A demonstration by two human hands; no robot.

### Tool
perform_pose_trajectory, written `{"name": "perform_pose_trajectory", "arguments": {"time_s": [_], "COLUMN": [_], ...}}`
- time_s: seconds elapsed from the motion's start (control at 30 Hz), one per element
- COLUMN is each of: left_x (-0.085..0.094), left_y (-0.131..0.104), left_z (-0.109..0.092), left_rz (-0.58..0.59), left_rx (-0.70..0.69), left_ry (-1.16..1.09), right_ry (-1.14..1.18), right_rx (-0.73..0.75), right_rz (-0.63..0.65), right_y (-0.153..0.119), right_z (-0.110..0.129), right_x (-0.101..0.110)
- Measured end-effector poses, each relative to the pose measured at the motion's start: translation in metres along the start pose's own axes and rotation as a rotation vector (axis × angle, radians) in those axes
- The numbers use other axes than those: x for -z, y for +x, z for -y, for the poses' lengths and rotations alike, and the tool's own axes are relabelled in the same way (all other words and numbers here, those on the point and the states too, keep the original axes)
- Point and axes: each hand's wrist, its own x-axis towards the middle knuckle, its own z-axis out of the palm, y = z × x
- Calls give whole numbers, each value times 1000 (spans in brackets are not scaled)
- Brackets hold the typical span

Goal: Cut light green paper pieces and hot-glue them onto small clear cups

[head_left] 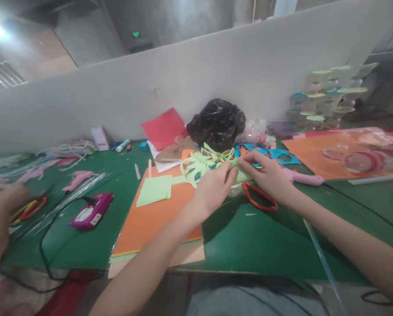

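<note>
Both hands meet above the middle of the green table. My left hand (214,188) pinches one edge of a light green paper piece (241,176). On its other side my right hand (265,173) grips the same piece with thumb and fingers. Behind them lies a heap of light green paper scraps (196,164). Red-handled scissors (259,197) rest just below my right hand, their blades hidden. A pink glue gun (303,177) is partly behind my right wrist. Light green paper squares (155,189) lie on orange sheets (163,219) to the left.
A black plastic bag (218,123) stands by the partition, near a red sheet (165,128). A purple power bank-like box (91,212) and cable lie left. Another person's hand (5,199) is at far left beside scissors (28,210). Plastic bottles (377,157) lie right.
</note>
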Motion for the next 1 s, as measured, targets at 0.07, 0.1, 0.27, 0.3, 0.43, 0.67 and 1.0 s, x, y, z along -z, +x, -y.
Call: {"name": "perform_pose_trajectory", "arguments": {"time_s": [0.07,0.1,0.27,0.3,0.43,0.67,1.0], "left_x": [0,0,3,3,7,4,-2], "left_y": [1,2,4,4,7,7,1], "left_z": [0,0,4,6,10,3,-1], "left_rz": [13,22,41,24,-106,-228,-178], "left_rx": [-17,-24,-46,-43,-10,97,35], "left_ry": [13,12,-39,-59,-174,-362,-303], "right_ry": [-1,-2,-3,7,316,718,481], "right_rx": [-2,-6,-15,-24,-212,-405,-379], "right_rz": [-5,-5,-16,-36,-96,254,270], "right_y": [0,0,0,1,4,-9,-9], "right_z": [0,0,-3,-3,-3,18,21], "right_x": [0,0,0,0,-2,-20,-20]}}
